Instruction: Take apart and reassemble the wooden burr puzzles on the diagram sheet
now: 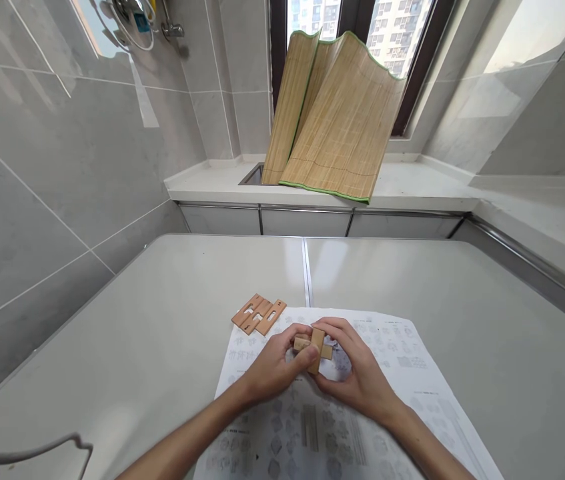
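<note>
— Where do we stand? Start at our hands.

— Our left hand point(275, 363) and right hand point(357, 373) are closed together around a small wooden puzzle assembly point(315, 347), lifted just over the instruction sheet point(402, 373). The left thumb and fingers pinch one side, and the right fingers curl over the top and far side. Both are gripping it.

— How much of it is together?

— We see crossed notched sticks: one upright piece with at least one more running across it. So a few pieces look interlocked; we judge that a partial build, since our fingers hide the rest of the joint.

— And what's left?

— Just beyond our left hand, a little to its outer side, lie the loose wooden pieces point(258, 315), three or so flat slotted bars side by side, touching one another and resting at the sheet's far corner on the table point(152, 320). Those are untouched, so by our reckoning roughly half the work remains.

— Anything further out?

— Well beyond both hands, a folded bamboo mat point(335, 120) leans against the window on the counter point(412, 190).
</note>
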Motion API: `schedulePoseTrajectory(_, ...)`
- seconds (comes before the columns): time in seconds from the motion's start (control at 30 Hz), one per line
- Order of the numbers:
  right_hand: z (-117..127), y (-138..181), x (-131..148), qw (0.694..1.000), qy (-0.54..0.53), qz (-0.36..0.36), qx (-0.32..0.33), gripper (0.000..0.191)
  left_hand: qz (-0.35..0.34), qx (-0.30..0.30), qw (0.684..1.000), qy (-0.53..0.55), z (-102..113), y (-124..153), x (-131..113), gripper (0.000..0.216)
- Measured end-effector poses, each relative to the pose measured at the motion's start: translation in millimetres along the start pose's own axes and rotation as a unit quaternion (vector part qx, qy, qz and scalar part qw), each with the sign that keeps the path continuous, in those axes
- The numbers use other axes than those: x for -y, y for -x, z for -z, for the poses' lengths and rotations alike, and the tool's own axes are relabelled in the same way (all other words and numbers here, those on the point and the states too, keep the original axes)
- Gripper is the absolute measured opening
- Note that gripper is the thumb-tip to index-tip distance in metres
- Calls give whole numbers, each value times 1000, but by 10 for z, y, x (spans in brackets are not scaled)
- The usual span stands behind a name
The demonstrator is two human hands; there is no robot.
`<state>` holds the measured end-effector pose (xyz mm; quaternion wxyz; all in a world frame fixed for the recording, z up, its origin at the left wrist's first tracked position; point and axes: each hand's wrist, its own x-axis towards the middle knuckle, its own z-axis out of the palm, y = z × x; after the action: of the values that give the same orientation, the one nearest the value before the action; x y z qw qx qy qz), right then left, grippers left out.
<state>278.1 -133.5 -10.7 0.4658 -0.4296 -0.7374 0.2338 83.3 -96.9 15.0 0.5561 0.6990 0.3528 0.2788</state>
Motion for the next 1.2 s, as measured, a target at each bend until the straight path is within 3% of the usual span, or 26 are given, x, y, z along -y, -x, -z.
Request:
schedulePoseTrajectory(0.43,-52,46,-63,1000,13,24,-3,68,-45,1,992,-115,19,7,-58,36)
schedulePoseTrajectory(0.63,-54,88,-68,1000,-5,-1,25,74,-50,21,991,-123,13,31,-51,45)
schedulePoseTrajectory(0.9,-37,63,-14,999,11,30,24,69,-36,42,994,-91,44,40,1,50)
schedulePoseTrajectory(0.97,-15,68,-18,999,28,30,9,67,-35,18,996,-81,93,25,31,46)
schedulePoseTrajectory(1.1,51,65,-60,998,52,-31,-12,61,-53,-96,988,-109,231,-4,100,41)
schedulePoseTrajectory(1.2,61,53,-108,995,68,-79,9,55,-84,-109,979,-148,255,1,102,48)
